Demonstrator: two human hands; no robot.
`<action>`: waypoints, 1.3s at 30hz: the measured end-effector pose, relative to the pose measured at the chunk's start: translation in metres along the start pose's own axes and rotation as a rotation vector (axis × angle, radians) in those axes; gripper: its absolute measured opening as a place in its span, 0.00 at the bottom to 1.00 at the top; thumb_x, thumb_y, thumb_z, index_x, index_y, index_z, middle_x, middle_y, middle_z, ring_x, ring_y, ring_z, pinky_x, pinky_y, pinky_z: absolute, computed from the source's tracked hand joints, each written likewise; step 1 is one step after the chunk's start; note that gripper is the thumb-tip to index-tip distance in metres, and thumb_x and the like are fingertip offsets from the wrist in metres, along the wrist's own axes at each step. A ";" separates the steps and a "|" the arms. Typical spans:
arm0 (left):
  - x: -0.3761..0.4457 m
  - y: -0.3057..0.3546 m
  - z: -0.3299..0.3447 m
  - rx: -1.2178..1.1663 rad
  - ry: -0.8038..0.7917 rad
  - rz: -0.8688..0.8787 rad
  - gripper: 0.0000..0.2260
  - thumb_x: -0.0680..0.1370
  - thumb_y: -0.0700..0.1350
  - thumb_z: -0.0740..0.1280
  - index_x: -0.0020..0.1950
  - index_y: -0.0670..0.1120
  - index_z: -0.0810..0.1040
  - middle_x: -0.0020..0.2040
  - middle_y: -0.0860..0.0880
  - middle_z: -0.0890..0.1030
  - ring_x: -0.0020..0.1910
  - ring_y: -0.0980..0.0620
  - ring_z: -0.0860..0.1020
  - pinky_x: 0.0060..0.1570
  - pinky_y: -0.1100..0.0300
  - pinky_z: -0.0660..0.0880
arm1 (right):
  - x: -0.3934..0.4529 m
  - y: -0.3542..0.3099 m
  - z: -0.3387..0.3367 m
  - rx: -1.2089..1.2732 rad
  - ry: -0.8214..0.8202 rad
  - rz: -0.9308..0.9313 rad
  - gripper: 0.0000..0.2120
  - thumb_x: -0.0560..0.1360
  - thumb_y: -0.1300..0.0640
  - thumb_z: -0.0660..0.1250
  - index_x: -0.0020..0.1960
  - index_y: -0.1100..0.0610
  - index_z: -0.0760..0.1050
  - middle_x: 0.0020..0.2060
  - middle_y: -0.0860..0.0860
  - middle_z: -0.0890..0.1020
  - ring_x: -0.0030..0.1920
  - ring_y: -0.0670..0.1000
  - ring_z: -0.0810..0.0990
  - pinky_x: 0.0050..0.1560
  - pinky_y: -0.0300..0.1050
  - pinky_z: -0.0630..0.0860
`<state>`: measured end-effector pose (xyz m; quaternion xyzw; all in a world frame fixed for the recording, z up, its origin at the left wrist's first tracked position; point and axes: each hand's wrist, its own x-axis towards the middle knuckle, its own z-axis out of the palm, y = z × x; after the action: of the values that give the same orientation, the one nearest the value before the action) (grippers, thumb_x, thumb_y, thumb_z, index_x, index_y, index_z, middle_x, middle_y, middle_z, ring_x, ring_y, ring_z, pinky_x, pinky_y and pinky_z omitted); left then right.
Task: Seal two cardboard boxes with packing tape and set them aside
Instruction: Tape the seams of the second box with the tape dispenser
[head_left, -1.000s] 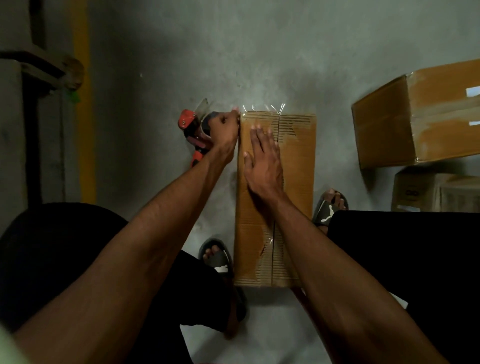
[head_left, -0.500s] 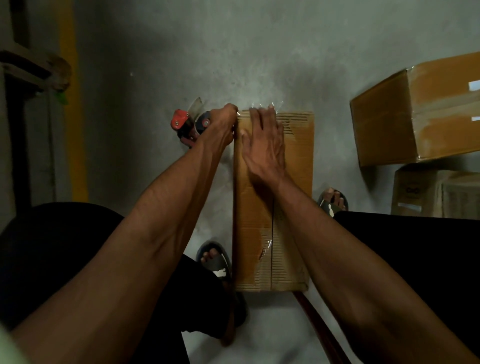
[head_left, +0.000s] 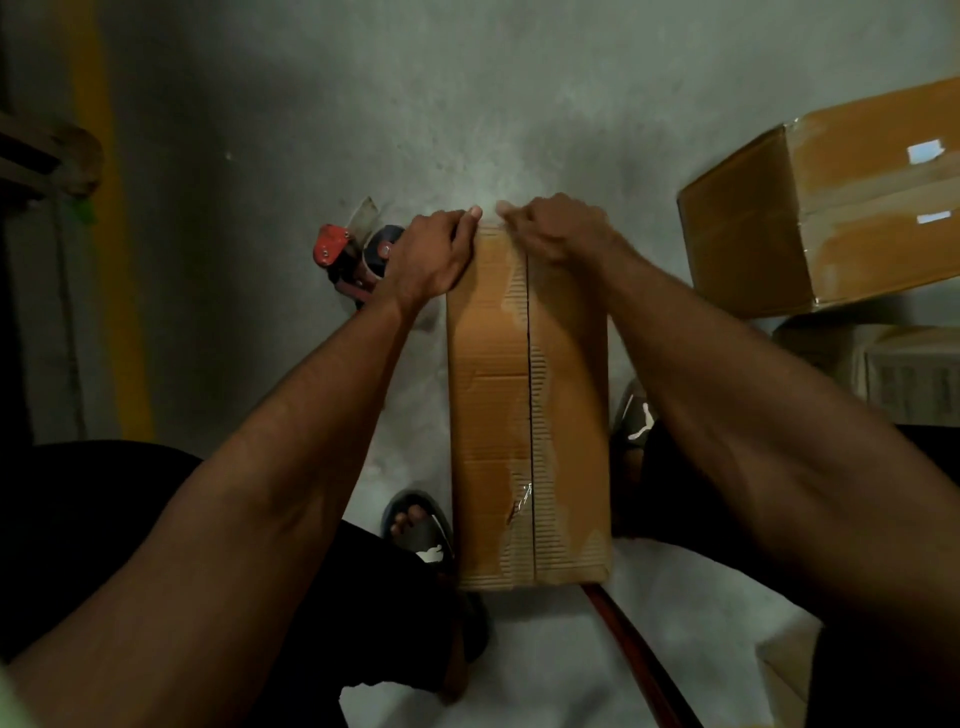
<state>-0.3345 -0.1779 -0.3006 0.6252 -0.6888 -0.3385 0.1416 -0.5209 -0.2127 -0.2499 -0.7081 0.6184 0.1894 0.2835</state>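
Note:
A long cardboard box (head_left: 566, 395) lies on the floor between my feet, its centre seam running away from me under clear tape. My left hand (head_left: 436, 249) rests on the box's far left corner. My right hand (head_left: 561, 228) rests on the far right part of that same edge. The fingers of both hands reach down over the far edge and are hidden, and the thumbs nearly meet at the seam. A red tape dispenser (head_left: 353, 254) lies on the floor just left of my left hand. A second, taped cardboard box (head_left: 831, 208) sits at the right.
More cardboard boxes (head_left: 883, 364) are stacked low at the right under the taped one. A yellow painted stripe (head_left: 104, 208) runs along the floor at the left, beside a dark frame. My sandalled feet flank the box on bare concrete.
My right hand slid from the middle of the box top up to the far edge and bent over it. My left hand shifted from beside the dispenser onto the far left corner.

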 end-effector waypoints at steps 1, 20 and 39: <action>0.003 -0.001 -0.001 0.078 -0.015 -0.003 0.27 0.85 0.61 0.47 0.41 0.45 0.74 0.40 0.45 0.80 0.41 0.44 0.79 0.44 0.47 0.76 | 0.001 0.014 -0.002 -0.002 -0.027 0.066 0.37 0.82 0.32 0.41 0.70 0.55 0.74 0.68 0.60 0.77 0.67 0.62 0.75 0.69 0.62 0.65; 0.030 -0.016 0.035 -0.702 -0.043 -0.487 0.15 0.78 0.46 0.60 0.36 0.46 0.81 0.38 0.48 0.83 0.40 0.50 0.80 0.47 0.53 0.75 | 0.009 0.057 0.048 1.136 0.320 0.350 0.20 0.83 0.46 0.59 0.46 0.52 0.87 0.42 0.48 0.87 0.45 0.46 0.85 0.50 0.40 0.78; 0.013 0.008 0.028 -0.312 0.176 0.057 0.15 0.83 0.57 0.65 0.52 0.50 0.87 0.46 0.56 0.86 0.47 0.58 0.82 0.50 0.54 0.79 | 0.003 0.039 0.056 0.957 0.648 0.149 0.17 0.79 0.44 0.66 0.40 0.53 0.86 0.34 0.44 0.84 0.40 0.40 0.82 0.50 0.26 0.70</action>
<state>-0.3607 -0.1823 -0.3187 0.6031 -0.6305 -0.3808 0.3062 -0.5537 -0.1820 -0.3012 -0.4776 0.7385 -0.3181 0.3541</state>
